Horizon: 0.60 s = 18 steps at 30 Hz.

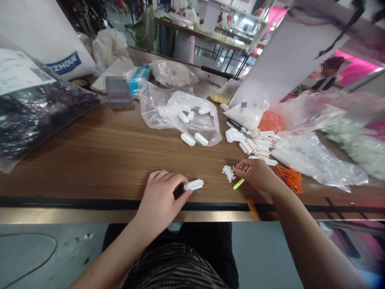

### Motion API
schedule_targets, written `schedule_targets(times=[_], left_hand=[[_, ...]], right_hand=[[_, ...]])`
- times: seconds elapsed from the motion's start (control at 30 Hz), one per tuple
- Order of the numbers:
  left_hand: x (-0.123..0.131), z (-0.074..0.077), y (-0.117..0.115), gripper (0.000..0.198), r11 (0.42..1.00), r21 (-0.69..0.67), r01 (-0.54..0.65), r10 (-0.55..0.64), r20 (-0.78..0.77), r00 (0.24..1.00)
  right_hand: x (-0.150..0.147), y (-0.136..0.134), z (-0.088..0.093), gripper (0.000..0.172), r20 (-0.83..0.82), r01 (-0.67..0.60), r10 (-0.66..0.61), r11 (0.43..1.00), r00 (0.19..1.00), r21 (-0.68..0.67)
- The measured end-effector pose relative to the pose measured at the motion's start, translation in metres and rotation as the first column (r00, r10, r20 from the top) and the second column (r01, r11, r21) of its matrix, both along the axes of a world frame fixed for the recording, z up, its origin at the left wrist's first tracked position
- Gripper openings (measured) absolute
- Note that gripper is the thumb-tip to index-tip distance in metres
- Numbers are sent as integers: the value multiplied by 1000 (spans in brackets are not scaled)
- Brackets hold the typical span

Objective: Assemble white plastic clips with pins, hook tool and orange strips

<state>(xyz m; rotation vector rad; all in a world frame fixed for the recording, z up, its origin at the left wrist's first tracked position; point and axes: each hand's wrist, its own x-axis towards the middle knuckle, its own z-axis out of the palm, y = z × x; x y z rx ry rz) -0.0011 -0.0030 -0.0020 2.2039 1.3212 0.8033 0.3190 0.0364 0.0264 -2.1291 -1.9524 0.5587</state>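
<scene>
Between the thumb and fingers of my left hand [164,192] is a small white plastic connector housing [194,184], its row of slots facing up, just above the wooden table. My right hand [252,172] is at a little pile of tiny white plastic pieces [229,173], its fingertips pinched together at the pile's right edge. Whether a piece is between those fingertips is too small to tell. A yellow-green stick-like tool [238,184] lies on the table just below my right fingers.
White housings with orange strips [255,146] lie heaped behind my right hand, with loose orange strips [290,178] to the right. A clear bag [153,110] holding white housings lies mid-table. Large filled bags [33,108] stand left. A person [329,76] is at the far right.
</scene>
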Motion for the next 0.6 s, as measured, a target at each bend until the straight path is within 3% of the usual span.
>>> schedule_targets(times=[0.13, 0.3, 0.6], left_hand=[[0, -1, 0, 10, 1000, 0, 2, -2, 5, 1000], [0, -1, 1, 11, 1000, 0, 4, -4, 2, 1000], [0, -1, 1, 11, 1000, 2, 7, -7, 2, 1000]], right_hand=[[9, -2, 0, 21, 16, 48, -47, 999, 999, -12], [17, -3, -1, 25, -54, -7, 9, 1000, 998, 24], [27, 4, -6, 25, -5, -26, 27, 998, 1000, 58]])
